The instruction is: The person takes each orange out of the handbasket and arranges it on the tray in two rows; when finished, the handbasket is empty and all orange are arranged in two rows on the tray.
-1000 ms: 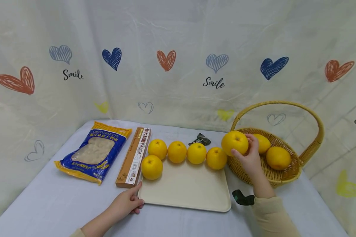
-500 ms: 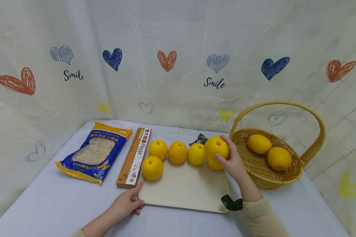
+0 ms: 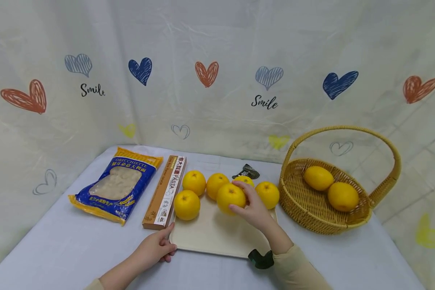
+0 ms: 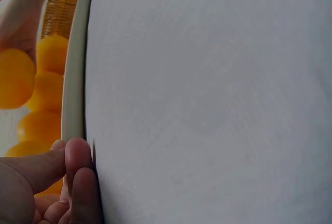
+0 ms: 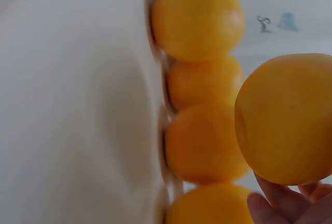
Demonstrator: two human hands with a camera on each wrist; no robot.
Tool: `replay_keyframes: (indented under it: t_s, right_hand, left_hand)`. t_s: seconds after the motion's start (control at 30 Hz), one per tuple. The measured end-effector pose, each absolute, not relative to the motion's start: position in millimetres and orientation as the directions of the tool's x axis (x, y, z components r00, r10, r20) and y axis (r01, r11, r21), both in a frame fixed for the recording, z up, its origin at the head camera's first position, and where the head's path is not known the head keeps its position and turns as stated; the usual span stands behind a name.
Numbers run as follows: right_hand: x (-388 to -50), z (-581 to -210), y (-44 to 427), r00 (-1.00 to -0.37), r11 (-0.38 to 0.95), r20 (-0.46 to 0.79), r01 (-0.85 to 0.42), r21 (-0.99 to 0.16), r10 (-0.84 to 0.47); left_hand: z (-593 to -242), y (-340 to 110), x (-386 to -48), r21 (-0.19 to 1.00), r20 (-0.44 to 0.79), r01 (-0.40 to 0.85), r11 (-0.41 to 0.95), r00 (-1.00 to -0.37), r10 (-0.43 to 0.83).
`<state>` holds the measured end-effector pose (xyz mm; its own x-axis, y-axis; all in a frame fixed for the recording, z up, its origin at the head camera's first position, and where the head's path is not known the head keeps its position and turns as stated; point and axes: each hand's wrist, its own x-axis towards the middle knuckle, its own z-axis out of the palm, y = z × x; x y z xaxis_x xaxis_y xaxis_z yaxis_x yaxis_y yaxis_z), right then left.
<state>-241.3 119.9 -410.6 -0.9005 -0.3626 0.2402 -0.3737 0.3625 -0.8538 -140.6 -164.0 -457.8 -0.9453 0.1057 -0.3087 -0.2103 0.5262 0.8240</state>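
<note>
My right hand (image 3: 255, 209) holds an orange (image 3: 231, 199) above the cream tray (image 3: 217, 237), thumb on the near side and fingers behind. In the right wrist view, the held orange (image 5: 285, 120) hangs apart from the row on the tray. My left hand (image 3: 155, 247) pinches the tray's near left corner; in the left wrist view its thumb and fingers close on the tray rim (image 4: 75, 89). A row of oranges (image 3: 194, 183) lies along the tray's far side, partly hidden by the held one. Another orange (image 3: 187, 205) sits in front of the row's left end.
A wicker basket (image 3: 311, 217) with a tall handle stands to the right, holding two yellow fruits (image 3: 343, 196). Left of the tray lie a pasta box (image 3: 164, 193) and a blue orecchiette bag (image 3: 117, 185). A small black packet (image 3: 247, 172) lies behind the row.
My right hand has carried the orange leftward from beside the basket, across the row's right end, to over the middle of the tray. My left hand has stayed at the tray corner.
</note>
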Motion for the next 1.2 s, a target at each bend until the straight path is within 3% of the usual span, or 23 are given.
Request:
replay_keyframes:
  t_s: [0.2,0.53,1.2]
  right_hand:
    - [-240.8,-422.8,95.4,-0.915,0.429,0.206,-0.35,-0.833,-0.348]
    - [-237.2,-441.5,81.5,-0.929,0.39,0.12,-0.261,-0.883,-0.351]
    - [-234.9,-453.4,77.6,-0.931,0.391,0.12,-0.258,-0.883,-0.344]
  left_hand:
    - [-459.7,-164.8,-141.2,0.831,-0.298,-0.203,0.519,-0.949,0.105]
    - [-462.2,-165.6,-141.2,0.853,-0.255,-0.158,0.498,-0.958,0.132]
    - [-462.0,-165.4,-142.1,0.852,-0.268,-0.172,0.495,-0.954,0.131]
